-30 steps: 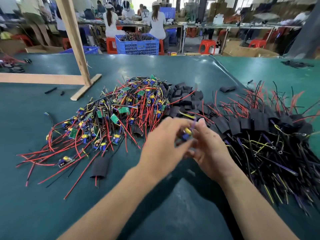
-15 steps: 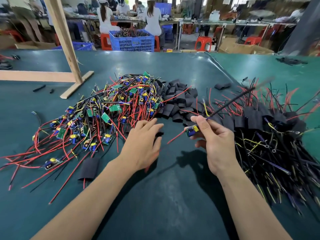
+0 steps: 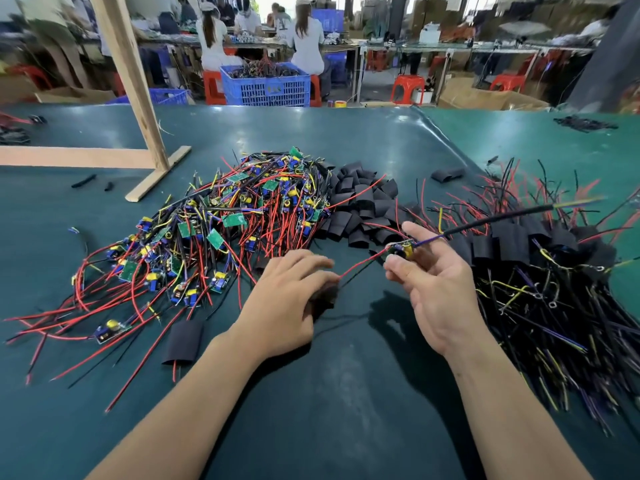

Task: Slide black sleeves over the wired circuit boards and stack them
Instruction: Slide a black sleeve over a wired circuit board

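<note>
My right hand point(image 3: 434, 287) pinches a small wired circuit board point(image 3: 400, 250) between thumb and forefinger, held above the mat. Its red and black leads run down-left to my left hand point(image 3: 285, 299), which lies palm down and covers a black sleeve point(image 3: 323, 297) at its fingertips. A heap of bare wired boards point(image 3: 214, 230) lies to the left. Loose black sleeves point(image 3: 360, 206) are piled behind my hands. Sleeved boards point(image 3: 540, 271) are stacked on the right with their wires fanned out.
A sleeved board point(image 3: 181, 341) lies alone left of my left forearm. A wooden frame point(image 3: 138, 109) stands at the back left on the green mat point(image 3: 329, 410). One stray sleeve point(image 3: 447, 174) lies far back. People work at benches beyond, by a blue crate point(image 3: 266, 86).
My hands have separated. The right hand kept the board and lifted it to the right; the left hand went down to the mat and closed over a black sleeve.
</note>
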`<control>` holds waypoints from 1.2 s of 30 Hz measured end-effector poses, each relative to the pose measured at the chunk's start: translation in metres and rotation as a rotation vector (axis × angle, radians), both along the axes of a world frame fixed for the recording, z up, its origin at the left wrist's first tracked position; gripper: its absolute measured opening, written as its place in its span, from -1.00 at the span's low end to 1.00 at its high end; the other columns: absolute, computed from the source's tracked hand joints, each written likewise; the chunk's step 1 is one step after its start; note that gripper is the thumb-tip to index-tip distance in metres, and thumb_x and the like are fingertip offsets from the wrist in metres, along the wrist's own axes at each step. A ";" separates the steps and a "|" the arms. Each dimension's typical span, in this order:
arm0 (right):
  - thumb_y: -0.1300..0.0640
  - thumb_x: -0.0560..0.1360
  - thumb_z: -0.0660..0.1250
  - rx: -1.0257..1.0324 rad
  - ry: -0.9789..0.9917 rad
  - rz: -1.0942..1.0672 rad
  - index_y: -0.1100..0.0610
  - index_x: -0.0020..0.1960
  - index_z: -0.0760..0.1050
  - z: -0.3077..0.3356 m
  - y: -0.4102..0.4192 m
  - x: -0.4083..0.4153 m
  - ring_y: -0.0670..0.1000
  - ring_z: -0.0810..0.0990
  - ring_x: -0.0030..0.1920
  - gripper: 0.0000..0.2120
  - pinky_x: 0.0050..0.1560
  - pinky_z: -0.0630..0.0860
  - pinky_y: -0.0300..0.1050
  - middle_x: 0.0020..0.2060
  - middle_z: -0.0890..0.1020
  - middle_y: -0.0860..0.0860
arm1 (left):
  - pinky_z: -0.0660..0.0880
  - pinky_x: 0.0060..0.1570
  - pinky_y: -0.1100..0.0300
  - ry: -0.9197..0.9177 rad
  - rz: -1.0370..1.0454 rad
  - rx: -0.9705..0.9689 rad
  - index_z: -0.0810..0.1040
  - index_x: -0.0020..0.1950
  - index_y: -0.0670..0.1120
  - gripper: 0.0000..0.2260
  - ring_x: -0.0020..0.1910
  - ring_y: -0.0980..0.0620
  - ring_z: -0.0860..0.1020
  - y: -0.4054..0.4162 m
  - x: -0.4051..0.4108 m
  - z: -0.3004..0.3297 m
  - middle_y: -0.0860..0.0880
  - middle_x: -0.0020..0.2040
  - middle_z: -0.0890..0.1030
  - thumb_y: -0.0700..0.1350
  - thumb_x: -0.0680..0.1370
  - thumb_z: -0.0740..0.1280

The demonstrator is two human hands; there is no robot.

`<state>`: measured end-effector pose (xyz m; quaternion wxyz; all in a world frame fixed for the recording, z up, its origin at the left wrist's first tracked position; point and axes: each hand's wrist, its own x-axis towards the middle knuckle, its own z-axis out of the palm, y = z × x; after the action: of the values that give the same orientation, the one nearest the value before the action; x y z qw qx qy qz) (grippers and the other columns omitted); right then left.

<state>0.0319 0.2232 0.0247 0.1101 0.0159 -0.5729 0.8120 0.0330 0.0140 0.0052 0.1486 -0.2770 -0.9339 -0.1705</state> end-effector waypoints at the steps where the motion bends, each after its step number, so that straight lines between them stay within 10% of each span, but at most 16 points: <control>1: 0.47 0.45 0.37 -0.005 0.001 -0.008 0.14 0.16 0.56 0.000 0.001 0.000 -0.01 0.64 -0.28 -0.63 -0.20 0.57 -0.25 -0.30 0.64 -0.03 | 0.36 0.24 -0.01 -0.071 -0.040 -0.014 0.59 0.29 -0.08 -0.46 0.35 -0.07 0.41 -0.002 -0.001 0.001 0.02 0.34 0.54 -0.28 0.31 0.23; 18: 0.26 0.56 0.34 -0.116 0.116 -0.188 0.14 0.18 0.53 0.010 0.002 0.001 0.04 0.67 -0.32 -0.79 -0.25 0.59 -0.18 -0.29 0.56 -0.11 | 0.37 0.21 -0.04 -0.135 -0.133 0.045 0.63 0.27 0.03 -0.68 0.20 0.07 0.49 -0.010 -0.003 0.001 0.17 0.21 0.61 0.05 0.53 0.42; 29: 0.45 0.52 0.31 -0.138 0.135 -0.127 0.25 -0.09 0.55 0.009 0.005 0.000 0.10 0.70 -0.09 -0.87 -0.03 0.60 -0.18 -0.20 0.70 0.06 | 0.47 0.20 0.24 -0.114 0.096 0.707 0.62 0.19 -0.01 -0.65 0.06 0.20 0.61 -0.012 -0.002 -0.001 0.18 0.03 0.67 -0.16 0.43 0.54; 36: 0.45 0.49 0.32 -0.308 0.180 -0.172 0.24 -0.05 0.55 0.019 0.003 0.004 0.12 0.70 -0.12 -0.85 -0.05 0.60 -0.17 -0.20 0.69 0.12 | 0.43 0.07 0.34 -0.067 0.087 0.761 0.61 0.14 0.02 -0.65 0.04 0.12 0.62 -0.011 0.000 -0.002 0.14 0.01 0.68 -0.20 0.41 0.56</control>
<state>0.0359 0.2265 0.0434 0.2312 0.0223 -0.4290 0.8729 0.0325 0.0027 0.0028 0.2173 -0.1564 -0.8189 -0.5076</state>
